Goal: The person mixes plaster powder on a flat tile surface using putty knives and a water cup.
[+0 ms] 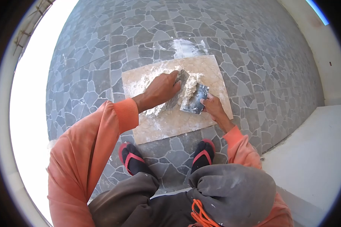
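Note:
A heap of white, lumpy plaster-like paste (151,79) lies on a beige square board or tile (166,130) on the floor. My left hand (161,90) is closed on a flat grey scraper (181,81), its blade down in the paste. My right hand (215,108) grips a second flat scraper (196,101), dark and smeared with white, at the right side of the heap. Some paste (190,89) is gathered between the two blades. The handles are mostly hidden by my fingers.
Grey stone-patterned floor tiles (140,30) surround the board. A white smear (187,48) marks the floor beyond it. My feet in red flip-flops (132,157) stand at its near edge. A white ledge (307,151) is on the right.

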The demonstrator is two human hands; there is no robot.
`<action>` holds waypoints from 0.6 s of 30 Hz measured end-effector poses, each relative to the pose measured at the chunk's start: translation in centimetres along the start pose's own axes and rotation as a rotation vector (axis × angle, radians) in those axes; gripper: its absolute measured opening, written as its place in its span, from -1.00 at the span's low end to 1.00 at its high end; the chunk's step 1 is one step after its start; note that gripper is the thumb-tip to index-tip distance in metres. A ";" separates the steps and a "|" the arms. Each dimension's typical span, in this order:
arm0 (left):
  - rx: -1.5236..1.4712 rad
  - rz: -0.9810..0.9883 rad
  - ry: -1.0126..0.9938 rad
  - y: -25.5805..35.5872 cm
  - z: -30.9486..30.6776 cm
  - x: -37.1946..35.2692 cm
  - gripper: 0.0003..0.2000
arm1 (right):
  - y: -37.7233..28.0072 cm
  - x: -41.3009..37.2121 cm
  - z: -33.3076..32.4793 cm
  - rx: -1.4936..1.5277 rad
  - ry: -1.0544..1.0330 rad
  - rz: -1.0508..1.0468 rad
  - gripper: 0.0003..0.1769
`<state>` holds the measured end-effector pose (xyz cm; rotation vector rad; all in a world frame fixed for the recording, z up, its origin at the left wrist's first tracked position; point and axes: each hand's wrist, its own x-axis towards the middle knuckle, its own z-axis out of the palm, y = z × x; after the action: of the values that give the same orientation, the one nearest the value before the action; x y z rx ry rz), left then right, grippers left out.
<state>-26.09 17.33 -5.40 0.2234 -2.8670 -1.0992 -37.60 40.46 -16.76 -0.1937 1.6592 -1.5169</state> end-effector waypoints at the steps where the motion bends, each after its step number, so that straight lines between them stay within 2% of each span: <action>1: -0.005 0.005 0.008 -0.1 0.6 0.0 -0.75 | -0.9 -0.1 1.2 0.007 -0.024 -0.039 -0.63; 5: -0.064 -0.015 0.071 0.3 2.1 0.2 -0.75 | -4.0 -0.1 4.8 -0.162 0.012 -0.112 -0.70; 6: -0.026 -0.038 0.065 0.5 2.2 0.2 -0.76 | -4.5 0.1 5.3 -0.349 0.031 -0.123 -0.73; 11: 0.025 -0.130 0.096 -0.8 2.4 0.7 -0.77 | -4.6 -0.1 5.9 -0.382 0.002 -0.186 -0.72; 15: 0.070 -0.150 0.079 -2.3 2.7 0.6 -0.76 | -4.9 -0.4 2.8 -0.412 -0.027 -0.253 -0.72; 16: 0.069 -0.169 0.079 -2.5 2.5 0.6 -0.76 | -7.4 -1.5 2.1 -0.569 0.039 -0.122 -0.71; 17: 0.067 -0.186 0.077 -2.6 2.3 0.5 -0.75 | -8.2 -1.8 1.3 -0.375 0.037 -0.092 -0.71; 18: 0.062 -0.200 0.074 -2.7 2.1 0.5 -0.75 | -9.1 -1.4 -0.3 -0.509 0.087 -0.061 -0.69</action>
<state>-26.52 16.64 -8.79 0.5536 -2.8639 -1.0068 -40.70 39.28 -8.15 -0.4583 2.1034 -1.1317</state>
